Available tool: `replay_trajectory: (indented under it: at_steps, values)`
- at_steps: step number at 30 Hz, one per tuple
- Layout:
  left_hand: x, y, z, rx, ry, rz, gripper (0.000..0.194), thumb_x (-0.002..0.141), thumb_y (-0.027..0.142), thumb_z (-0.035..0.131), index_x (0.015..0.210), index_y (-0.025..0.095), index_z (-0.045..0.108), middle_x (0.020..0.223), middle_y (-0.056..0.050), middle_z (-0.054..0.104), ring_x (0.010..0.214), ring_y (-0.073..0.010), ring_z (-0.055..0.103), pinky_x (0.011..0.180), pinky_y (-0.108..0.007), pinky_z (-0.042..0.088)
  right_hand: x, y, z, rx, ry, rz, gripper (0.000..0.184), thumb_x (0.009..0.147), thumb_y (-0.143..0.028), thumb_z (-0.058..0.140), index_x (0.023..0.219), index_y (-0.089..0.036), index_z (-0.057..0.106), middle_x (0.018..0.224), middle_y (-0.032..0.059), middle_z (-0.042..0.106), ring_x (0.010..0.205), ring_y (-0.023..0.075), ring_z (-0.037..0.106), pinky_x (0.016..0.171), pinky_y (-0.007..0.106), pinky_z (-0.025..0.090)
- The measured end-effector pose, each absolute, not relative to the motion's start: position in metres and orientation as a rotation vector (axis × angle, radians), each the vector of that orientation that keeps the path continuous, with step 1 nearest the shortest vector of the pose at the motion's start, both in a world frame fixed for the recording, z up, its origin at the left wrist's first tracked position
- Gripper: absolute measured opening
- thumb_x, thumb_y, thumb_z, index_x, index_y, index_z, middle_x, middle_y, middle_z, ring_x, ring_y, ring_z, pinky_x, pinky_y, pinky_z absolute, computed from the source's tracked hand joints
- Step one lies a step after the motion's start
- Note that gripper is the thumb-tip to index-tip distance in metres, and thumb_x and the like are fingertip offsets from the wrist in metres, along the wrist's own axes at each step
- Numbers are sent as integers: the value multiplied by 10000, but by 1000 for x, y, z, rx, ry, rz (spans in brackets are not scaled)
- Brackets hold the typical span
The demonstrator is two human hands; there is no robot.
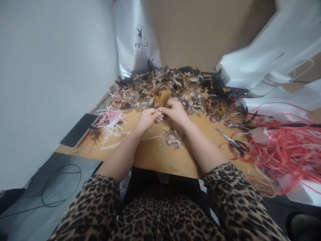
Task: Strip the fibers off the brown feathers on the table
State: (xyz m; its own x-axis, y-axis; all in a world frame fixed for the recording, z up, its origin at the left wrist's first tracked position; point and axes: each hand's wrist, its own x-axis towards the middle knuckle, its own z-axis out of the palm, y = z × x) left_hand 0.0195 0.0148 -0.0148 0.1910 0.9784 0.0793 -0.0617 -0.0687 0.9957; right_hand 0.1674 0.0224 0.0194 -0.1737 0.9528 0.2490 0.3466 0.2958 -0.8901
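My left hand (pixel 149 118) and my right hand (pixel 174 112) meet over the middle of the wooden table, fingertips pinched together. A tuft of golden-brown feathers (pixel 162 97) stands up from between the fingers of my right hand. What the left fingertips pinch is too small to make out. Just beyond both hands spreads a big heap of brown, black and white feathers (pixel 185 83). Closer to me, between the forearms, lies a small clump of pale feathers (pixel 173 138).
Scissors (pixel 233 140) with black handles rest at the right, beside a tangle of red plastic strands (pixel 288 147). A phone (pixel 79 130) lies at the left edge near pink and white strips (pixel 111 117). A white printed bag (pixel 137 40) stands behind the heap.
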Motion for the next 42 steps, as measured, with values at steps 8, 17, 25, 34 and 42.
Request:
replay_trajectory:
  at_steps: [8, 17, 25, 34, 42]
  values:
    - [18, 21, -20, 1010, 970, 1304, 211, 708, 281, 731, 705, 86, 651, 617, -36, 668, 488, -48, 568, 486, -151, 426, 179, 18, 31, -1165, -1816, 1028, 224, 644, -320, 689, 751, -125, 675, 631, -9, 615, 559, 84, 476, 563, 230, 374]
    - [20, 15, -19, 1023, 945, 1210, 222, 751, 283, 708, 831, 83, 655, 690, -42, 693, 494, -44, 585, 461, -137, 410, 228, -24, 38, -1411, -2194, 1123, 177, 647, -293, 729, 768, -164, 720, 676, 12, 679, 582, 106, 558, 589, 244, 426]
    - [19, 12, -16, 949, 766, 1099, 156, 760, 228, 701, 828, 97, 650, 684, -21, 687, 495, -35, 578, 456, -119, 425, 215, -30, 31, -1508, -2234, 939, 49, 688, -197, 676, 679, -153, 696, 582, -4, 646, 521, 86, 523, 533, 220, 394]
    - [12, 12, -8, 728, 630, 982, 45, 820, 133, 615, 799, 97, 632, 773, -64, 707, 395, 20, 426, 341, -64, 268, 210, -9, 48, -1191, -1752, 1206, 281, 667, -367, 769, 682, -118, 638, 514, 18, 611, 415, 66, 501, 398, 182, 344]
    - [5, 2, 6, 588, 721, 825, 123, 844, 80, 553, 770, 115, 645, 906, -100, 702, 384, 47, 378, 332, -40, 267, 208, -8, 21, -1212, -1597, 1050, 268, 677, -373, 744, 672, -148, 599, 497, -17, 562, 440, 77, 479, 445, 211, 364]
